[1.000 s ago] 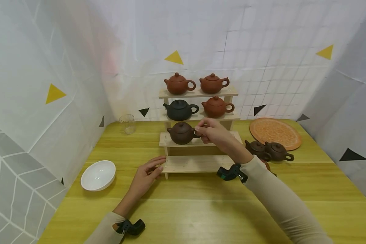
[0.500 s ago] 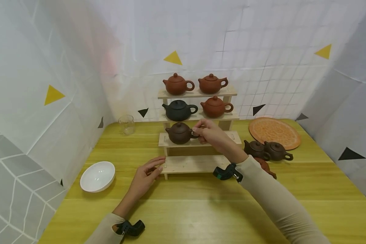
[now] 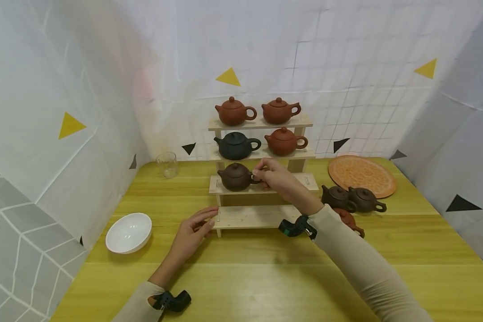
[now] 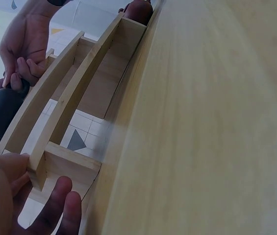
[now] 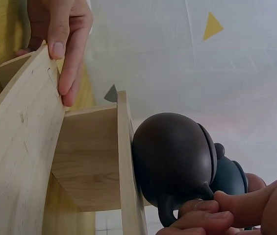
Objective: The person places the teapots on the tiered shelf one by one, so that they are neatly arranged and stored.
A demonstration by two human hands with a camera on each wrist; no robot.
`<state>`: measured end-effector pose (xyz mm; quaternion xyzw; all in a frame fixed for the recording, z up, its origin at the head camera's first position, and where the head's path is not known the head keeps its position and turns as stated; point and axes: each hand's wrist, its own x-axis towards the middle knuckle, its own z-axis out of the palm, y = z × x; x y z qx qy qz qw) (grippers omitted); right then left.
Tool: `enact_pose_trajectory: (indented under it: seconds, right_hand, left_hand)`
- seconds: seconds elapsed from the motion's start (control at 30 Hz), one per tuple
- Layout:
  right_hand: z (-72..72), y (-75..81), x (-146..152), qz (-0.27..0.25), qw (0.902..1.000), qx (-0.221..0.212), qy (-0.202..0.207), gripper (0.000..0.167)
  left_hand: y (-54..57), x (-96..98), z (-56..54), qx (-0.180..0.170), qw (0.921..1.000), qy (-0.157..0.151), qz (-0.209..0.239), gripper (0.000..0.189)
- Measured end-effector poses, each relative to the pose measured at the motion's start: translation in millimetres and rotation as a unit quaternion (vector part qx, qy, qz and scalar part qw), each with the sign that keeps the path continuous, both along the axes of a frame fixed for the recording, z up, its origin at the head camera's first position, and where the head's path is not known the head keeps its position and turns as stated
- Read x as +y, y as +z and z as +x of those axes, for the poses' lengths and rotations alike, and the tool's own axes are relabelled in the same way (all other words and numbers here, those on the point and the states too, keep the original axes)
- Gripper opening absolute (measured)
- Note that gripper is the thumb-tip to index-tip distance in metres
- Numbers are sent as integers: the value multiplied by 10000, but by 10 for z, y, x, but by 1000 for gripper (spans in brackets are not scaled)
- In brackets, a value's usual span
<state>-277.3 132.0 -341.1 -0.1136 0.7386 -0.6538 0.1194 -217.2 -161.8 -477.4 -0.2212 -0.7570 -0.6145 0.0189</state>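
Note:
My right hand (image 3: pixel 279 179) pinches the handle of a dark brown teapot (image 3: pixel 235 178). That teapot stands upright at the left of the second-lowest shelf of a stepped wooden stand (image 3: pixel 257 216). In the right wrist view, thumb and fingers close on the handle of the brown teapot (image 5: pixel 172 156), its base against the shelf. My left hand (image 3: pixel 191 235) touches the left end of the lowest shelf with fairly straight fingers. In the left wrist view, part of the left hand (image 4: pixel 11 191) lies at the shelf end, two fingertips apart from the wood.
Higher shelves hold a black teapot (image 3: pixel 235 146) and several red-brown teapots (image 3: pixel 284 142). On the table's right are two dark brown teapots (image 3: pixel 364 200), a reddish teapot (image 3: pixel 346 218) partly behind the sleeve, and an orange round mat (image 3: pixel 362 175). A white bowl (image 3: pixel 129 233) and glass cup (image 3: pixel 167 165) stand left.
The brown teapot and my right hand have shifted slightly left along the shelf. More of the reddish teapot shows beside the sleeve. My left hand stays at the shelf end.

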Motion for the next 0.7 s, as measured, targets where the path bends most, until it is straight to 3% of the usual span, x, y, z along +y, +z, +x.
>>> enact_pose_trajectory:
  seconds: [0.5, 0.7]
  right_hand:
    - [-19, 12, -3, 427, 9991, 52, -50, 11]
    - [-43, -25, 35, 320, 9993, 146, -101, 13]
  left_hand:
    - [9, -7, 2, -74, 10000, -4, 24, 33]
    - [6, -12, 1, -89, 10000, -26, -8, 33]
